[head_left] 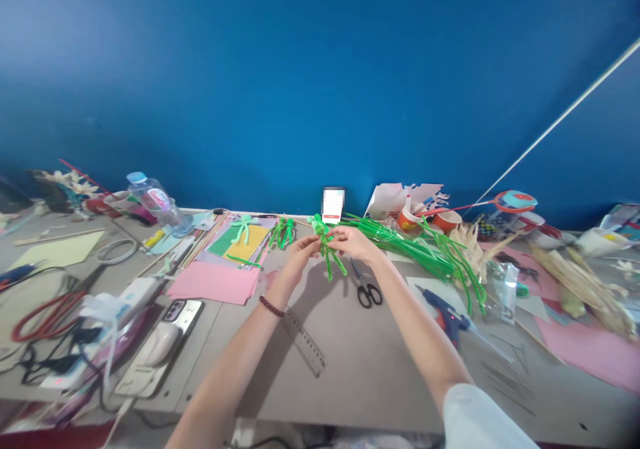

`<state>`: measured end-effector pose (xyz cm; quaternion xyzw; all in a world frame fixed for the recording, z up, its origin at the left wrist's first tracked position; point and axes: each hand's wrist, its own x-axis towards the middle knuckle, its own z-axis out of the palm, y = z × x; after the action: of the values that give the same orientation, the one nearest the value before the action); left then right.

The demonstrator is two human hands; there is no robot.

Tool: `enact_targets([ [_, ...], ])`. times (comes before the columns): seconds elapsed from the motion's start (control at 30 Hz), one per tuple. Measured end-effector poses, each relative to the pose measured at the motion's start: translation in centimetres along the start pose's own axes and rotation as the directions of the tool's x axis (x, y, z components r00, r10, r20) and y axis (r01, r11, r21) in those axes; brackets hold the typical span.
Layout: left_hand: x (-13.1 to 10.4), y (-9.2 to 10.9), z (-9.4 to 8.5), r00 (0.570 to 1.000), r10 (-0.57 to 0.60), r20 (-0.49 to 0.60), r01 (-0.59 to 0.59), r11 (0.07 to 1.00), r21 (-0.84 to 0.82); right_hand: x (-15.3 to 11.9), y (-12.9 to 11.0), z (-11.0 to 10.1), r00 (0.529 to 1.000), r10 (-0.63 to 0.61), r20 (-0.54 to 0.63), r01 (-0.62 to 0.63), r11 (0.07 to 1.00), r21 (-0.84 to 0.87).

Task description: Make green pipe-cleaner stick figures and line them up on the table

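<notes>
Both hands hold a green pipe-cleaner figure (329, 257) up over the middle of the table, its two legs hanging down. My left hand (304, 249) pinches it from the left side. From the right, the fingers of my right hand (350, 242) close on its upper body. Behind my left hand stand darker green pipe-cleaner figures (283, 233). A pale green figure (242, 229) lies on coloured sheets farther left. Black-handled scissors (369, 294) rest below my right hand, and a clear ruler (304, 343) lies under my left forearm.
Green pipe cleaners (415, 252) lie in a bundle at right, near a blue glue gun (447, 315). A phone (333, 205) leans at the wall. Pink paper (215, 282), a white phone (160, 349), a power strip (125, 302) and a bottle (157, 199) occupy the left.
</notes>
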<state>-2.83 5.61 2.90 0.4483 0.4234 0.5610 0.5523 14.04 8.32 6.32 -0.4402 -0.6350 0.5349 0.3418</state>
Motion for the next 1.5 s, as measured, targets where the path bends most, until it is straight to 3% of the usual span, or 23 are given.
enact_targets([
  [0.2, -4.9, -2.7, 1.4, 0.994, -0.058, 0.091, 0.059, 0.998, -0.005, -4.9, 3.5, 1.9, 0.994, 0.076, -0.084, -0.057, 0.977, 0.208],
  [0.33, -6.4, -4.3, 2.1, 0.984, -0.108, 0.14, 0.111, 0.994, -0.01, -6.9, 5.2, 2.8, 0.983, 0.116, -0.145, -0.06, 0.936, 0.346],
  [0.6, -7.3, -4.7, 2.1, 0.982, -0.163, 0.1, 0.162, 0.987, 0.02, -7.9, 7.2, 3.4, 0.975, 0.121, -0.184, -0.01, 0.86, 0.511],
  [0.8, -7.4, -5.1, 2.0, 0.984, -0.175, 0.021, 0.175, 0.985, 0.011, -8.2, 7.8, 4.0, 0.986, 0.106, -0.129, -0.019, 0.839, 0.543],
  [0.97, -7.8, -4.6, 2.2, 0.981, -0.192, 0.039, 0.192, 0.981, 0.018, -8.1, 7.9, 4.0, 0.979, 0.11, -0.169, -0.003, 0.846, 0.534],
  [1.13, -8.3, -4.1, 2.5, 0.964, -0.252, 0.08, 0.258, 0.962, -0.084, -8.3, 7.4, 3.9, 0.962, 0.12, -0.245, 0.052, 0.8, 0.597],
  [1.23, -8.2, -4.2, 2.4, 0.961, -0.262, 0.085, 0.269, 0.96, -0.082, -8.6, 7.0, 3.8, 0.969, 0.108, -0.223, 0.057, 0.779, 0.625],
  [1.5, -8.0, -4.3, 2.5, 0.965, -0.245, 0.097, 0.25, 0.967, -0.044, -8.8, 7.0, 4.1, 0.975, 0.112, -0.193, 0.017, 0.827, 0.562],
])
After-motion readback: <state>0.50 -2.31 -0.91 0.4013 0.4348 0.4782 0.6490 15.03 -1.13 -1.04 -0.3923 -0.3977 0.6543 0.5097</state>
